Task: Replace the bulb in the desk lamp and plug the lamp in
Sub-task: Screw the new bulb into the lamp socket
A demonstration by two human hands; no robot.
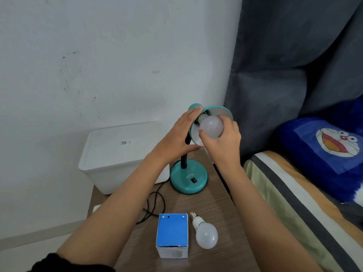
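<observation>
Cord (155, 201) is lying loose on the left of the table (216, 213), not plugged anywhere I can see. Left hand (176, 137) is bracing the shade (214, 110), fingers flat and open. Right hand (222, 140) is gripping the bulb (211, 127), whose axis is pointing far-left into the socket. Spare bulb (206, 233) is lying near, by the box (172, 234).
</observation>
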